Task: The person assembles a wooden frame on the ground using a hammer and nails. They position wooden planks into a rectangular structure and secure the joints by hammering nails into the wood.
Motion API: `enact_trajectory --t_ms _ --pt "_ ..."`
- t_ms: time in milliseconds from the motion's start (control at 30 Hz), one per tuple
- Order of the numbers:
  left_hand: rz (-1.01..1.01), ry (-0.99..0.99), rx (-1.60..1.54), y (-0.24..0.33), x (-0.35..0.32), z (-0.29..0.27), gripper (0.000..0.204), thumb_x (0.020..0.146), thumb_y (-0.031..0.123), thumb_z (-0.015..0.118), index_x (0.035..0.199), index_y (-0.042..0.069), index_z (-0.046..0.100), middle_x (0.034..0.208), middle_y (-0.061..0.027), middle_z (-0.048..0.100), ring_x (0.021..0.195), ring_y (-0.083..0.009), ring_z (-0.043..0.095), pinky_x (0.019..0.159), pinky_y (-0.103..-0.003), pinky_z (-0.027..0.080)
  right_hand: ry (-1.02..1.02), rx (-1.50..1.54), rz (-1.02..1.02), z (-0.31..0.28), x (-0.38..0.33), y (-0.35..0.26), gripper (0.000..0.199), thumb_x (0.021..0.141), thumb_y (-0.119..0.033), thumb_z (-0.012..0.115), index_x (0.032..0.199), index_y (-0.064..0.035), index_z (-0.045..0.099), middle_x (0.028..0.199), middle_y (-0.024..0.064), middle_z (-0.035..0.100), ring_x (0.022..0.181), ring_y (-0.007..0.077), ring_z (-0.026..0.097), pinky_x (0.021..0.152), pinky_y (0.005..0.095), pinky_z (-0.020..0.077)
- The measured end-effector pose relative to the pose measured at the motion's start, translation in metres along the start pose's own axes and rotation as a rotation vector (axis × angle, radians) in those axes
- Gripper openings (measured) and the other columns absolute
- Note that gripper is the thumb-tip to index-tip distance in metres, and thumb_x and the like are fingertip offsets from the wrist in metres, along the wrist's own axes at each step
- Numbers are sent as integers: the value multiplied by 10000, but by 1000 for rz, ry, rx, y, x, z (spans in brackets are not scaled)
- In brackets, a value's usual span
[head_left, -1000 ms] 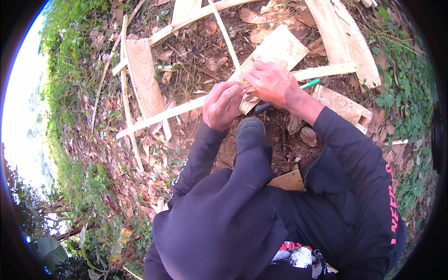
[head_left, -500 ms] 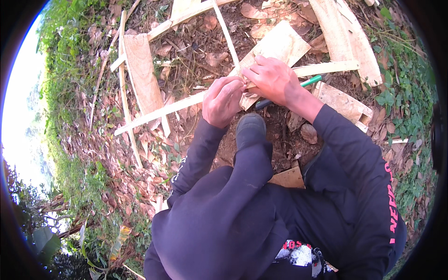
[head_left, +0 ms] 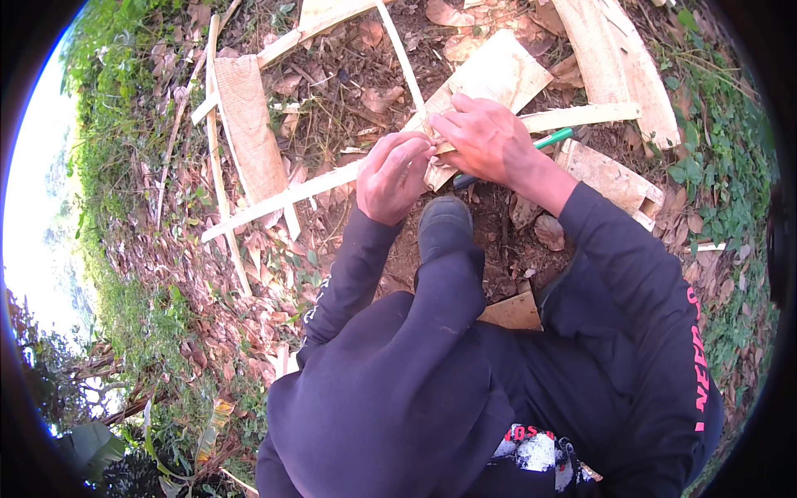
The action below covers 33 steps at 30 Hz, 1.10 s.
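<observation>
My left hand (head_left: 393, 178) and my right hand (head_left: 490, 141) meet fingertip to fingertip, both closed in a pinch. They are at the joint where a thin wooden strip (head_left: 404, 62) meets a long crosswise wooden strip (head_left: 286, 197). Whatever small thing the fingers pinch is hidden. Beneath the joint a flat pale board (head_left: 502, 70) lies slanted on the ground. Under my right wrist passes a slim tool with a green end (head_left: 554, 139) and a dark end; its middle is covered by the hand. My boot (head_left: 446, 226) stands just below the joint.
A broad board (head_left: 246, 124) and a thin stick (head_left: 217, 158) lie at the left, touching the strips. Curved wood slabs (head_left: 598, 58) rest at the far right, with a block-like wooden piece (head_left: 610, 178) nearer. A wood scrap (head_left: 512, 313) lies between my legs, among dry leaves and soil.
Both hands stay at the joint, with only slight finger movement. The view has shifted a little; the wooden pieces hold their places relative to each other.
</observation>
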State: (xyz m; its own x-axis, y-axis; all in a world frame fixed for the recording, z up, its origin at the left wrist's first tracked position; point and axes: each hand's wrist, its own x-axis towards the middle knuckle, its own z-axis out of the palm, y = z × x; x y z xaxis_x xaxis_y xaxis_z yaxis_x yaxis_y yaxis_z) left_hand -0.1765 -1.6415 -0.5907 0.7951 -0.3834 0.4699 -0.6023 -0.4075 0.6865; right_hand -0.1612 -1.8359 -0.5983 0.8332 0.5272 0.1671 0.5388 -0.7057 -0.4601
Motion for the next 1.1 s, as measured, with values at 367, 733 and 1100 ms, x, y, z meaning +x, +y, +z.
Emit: enact_trajectory --t_ms 367,733,1100 --pt "-21 -23 -40 -5 4 -3 176 831 -89 677 980 -25 608 935 -168 671 844 -217 689 704 -300 585 -92 -22 -14 -10 6 2 439 762 -342 772 1087 -94 612 998 51 634 1042 226 591 885 360 502" --pt "-40 -5 -65 -2 1 -3 152 844 -90 672 971 -42 606 948 -173 667 865 -217 695 709 -293 602 -45 -19 -49 -1 3 4 362 776 -289 747 1069 -103 644 971 9 653 1006 187 591 841 356 529" --pt "-43 -16 -32 2 1 -3 190 810 -89 695 976 -22 633 910 -156 691 865 -246 693 753 -320 557 42 35 -103 1 4 11 362 782 -298 735 1037 -70 616 964 44 626 1028 232 586 863 385 529"
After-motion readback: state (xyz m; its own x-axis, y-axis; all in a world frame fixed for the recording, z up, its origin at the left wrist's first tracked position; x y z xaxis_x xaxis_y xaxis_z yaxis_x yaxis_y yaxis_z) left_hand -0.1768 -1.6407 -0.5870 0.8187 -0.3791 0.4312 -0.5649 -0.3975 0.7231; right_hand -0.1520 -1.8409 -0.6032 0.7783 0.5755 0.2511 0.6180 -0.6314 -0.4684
